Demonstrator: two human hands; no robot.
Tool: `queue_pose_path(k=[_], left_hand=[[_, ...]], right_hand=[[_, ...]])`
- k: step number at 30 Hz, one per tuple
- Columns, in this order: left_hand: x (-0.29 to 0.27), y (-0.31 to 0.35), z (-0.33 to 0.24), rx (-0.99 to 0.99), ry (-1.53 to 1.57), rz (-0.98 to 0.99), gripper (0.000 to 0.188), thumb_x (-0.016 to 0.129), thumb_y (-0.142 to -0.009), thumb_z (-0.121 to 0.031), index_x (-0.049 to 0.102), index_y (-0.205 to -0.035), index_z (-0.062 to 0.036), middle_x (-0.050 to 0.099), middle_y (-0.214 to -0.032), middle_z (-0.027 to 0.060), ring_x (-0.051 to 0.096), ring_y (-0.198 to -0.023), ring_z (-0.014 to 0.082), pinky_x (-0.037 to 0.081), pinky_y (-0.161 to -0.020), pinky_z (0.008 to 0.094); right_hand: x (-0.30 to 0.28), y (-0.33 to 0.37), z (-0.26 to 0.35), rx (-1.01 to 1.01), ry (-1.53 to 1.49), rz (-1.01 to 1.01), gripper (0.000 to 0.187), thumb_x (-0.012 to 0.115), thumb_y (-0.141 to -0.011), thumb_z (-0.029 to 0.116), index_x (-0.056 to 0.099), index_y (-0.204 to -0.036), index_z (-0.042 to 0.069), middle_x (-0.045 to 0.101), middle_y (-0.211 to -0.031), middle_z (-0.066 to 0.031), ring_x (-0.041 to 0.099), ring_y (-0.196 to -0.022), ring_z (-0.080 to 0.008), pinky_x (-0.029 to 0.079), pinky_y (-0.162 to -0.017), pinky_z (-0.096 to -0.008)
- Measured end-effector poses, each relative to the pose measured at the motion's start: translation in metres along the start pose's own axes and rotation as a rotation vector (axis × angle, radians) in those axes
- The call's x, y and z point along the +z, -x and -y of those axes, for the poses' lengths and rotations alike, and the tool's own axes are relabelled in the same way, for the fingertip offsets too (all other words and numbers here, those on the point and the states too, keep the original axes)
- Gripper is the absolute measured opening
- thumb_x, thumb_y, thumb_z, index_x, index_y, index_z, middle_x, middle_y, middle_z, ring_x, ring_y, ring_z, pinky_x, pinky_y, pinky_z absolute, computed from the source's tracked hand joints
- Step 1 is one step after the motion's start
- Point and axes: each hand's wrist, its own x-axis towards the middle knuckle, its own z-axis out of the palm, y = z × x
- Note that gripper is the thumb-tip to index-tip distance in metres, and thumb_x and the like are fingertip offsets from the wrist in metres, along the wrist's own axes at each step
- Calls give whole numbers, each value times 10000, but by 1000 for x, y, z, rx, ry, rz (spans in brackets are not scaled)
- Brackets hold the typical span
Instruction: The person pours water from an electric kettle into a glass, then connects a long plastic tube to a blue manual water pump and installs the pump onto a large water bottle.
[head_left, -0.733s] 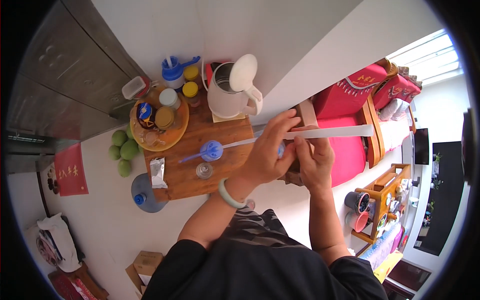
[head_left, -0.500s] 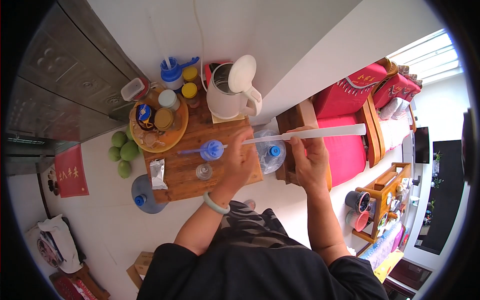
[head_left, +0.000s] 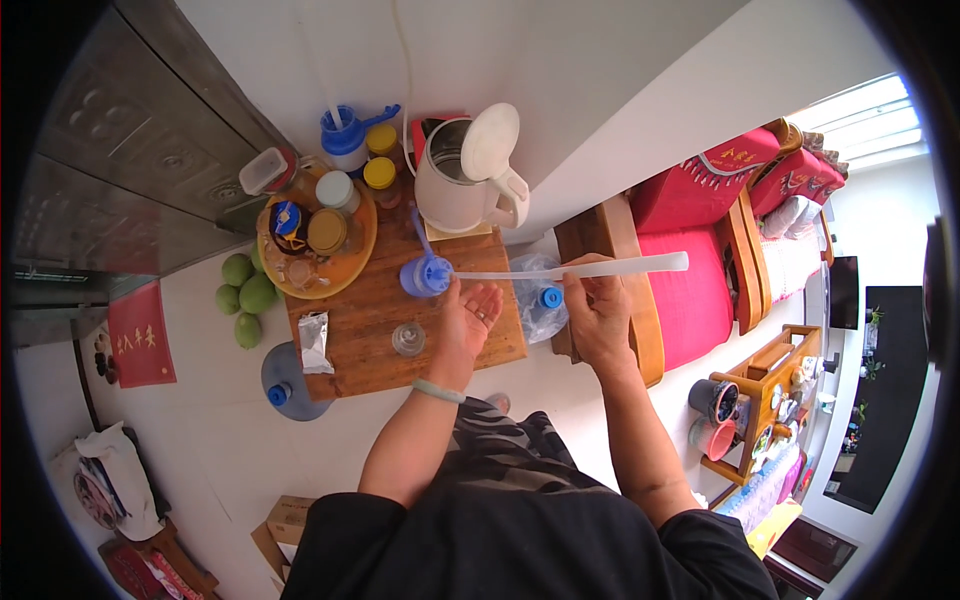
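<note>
A water pump with a blue pump head (head_left: 427, 277) is in front of me over the wooden table, its blue spout pointing away. From the head a thin pale tube runs right into a thicker white tube (head_left: 635, 265). My right hand (head_left: 602, 305) is closed around that white tube near its left end. My left hand (head_left: 470, 325), wearing a pale bracelet, is palm up just below the thin tube. Its fingers are apart and slightly curled, with the thumb tip close to the pump head. Whether the thumb touches it I cannot tell.
On the wooden table (head_left: 375, 370) are a small glass cup (head_left: 408, 340), a silver packet (head_left: 315, 343), a round tray (head_left: 368, 245) of jars and an open kettle (head_left: 455, 195). A second blue pump (head_left: 345, 140) stands behind. Large water bottles (head_left: 300, 385) flank the table; green fruit (head_left: 250, 295) lies left.
My left hand has turned palm up and opened below the tube. The pump's spout has swung from pointing left to pointing away. My right hand and the white tube have shifted slightly left.
</note>
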Motion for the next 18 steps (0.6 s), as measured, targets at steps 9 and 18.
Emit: queue_pose_path(k=[9, 18], left_hand=[[-14, -43, -9, 45, 64, -13, 163, 539, -898, -218, 577, -887, -60, 636, -810, 65, 617, -765, 178, 507, -620, 244], [0, -7, 1, 64, 166, -19, 76, 538, -885, -99, 565, -898, -29, 634, -882, 101, 626, -858, 197, 548, -734, 303]], right_hand=[[7, 5, 1, -18, 39, 68, 115, 547, -823, -26, 520, -925, 20, 571, -835, -47, 533, -705, -102, 439, -650, -222], [6, 15, -12, 3, 58, 65, 182, 570, -831, -10, 522, -1004, 19, 587, -863, -51, 578, -781, -105, 470, -702, -237]])
